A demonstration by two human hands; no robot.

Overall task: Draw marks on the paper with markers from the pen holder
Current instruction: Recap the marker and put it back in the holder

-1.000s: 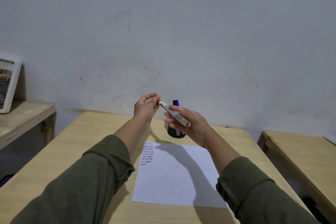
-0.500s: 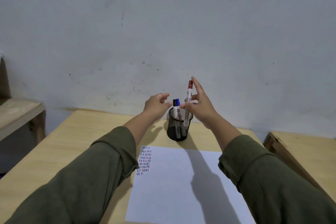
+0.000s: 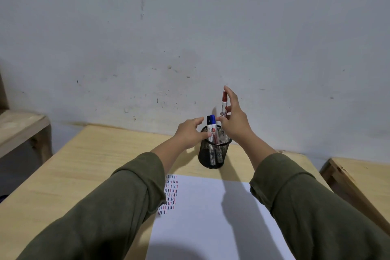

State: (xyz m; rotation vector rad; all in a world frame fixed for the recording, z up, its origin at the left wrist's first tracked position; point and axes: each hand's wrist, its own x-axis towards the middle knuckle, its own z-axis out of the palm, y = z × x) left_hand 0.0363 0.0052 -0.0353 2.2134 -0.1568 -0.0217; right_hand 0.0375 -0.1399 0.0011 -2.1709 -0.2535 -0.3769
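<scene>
Near the middle of the frame, the black mesh holder stands on the wooden table, just beyond the top edge of the paper. The right hand is at the red marker, which stands upright with its lower end down inside the holder. The thumb and fingers lie loosely along the barrel, the forefinger stretched up past the cap; I cannot tell whether they pinch it or have just let go. The left hand is half open with nothing in it, its fingertips touching the holder's rim next to the blue marker and the black marker.

These markers look light, stiff and smooth, so a thumb-and-two-finger pinch on the upper barrel, just below the cap, should lift one straight out. Pulling by the cap alone could pop it off. The holder looks light too and might tip or slide, so steadying its rim makes sense. The paper, at lower centre, is thin and loose; rows of short red, blue and dark strokes fill its upper left corner.
</scene>
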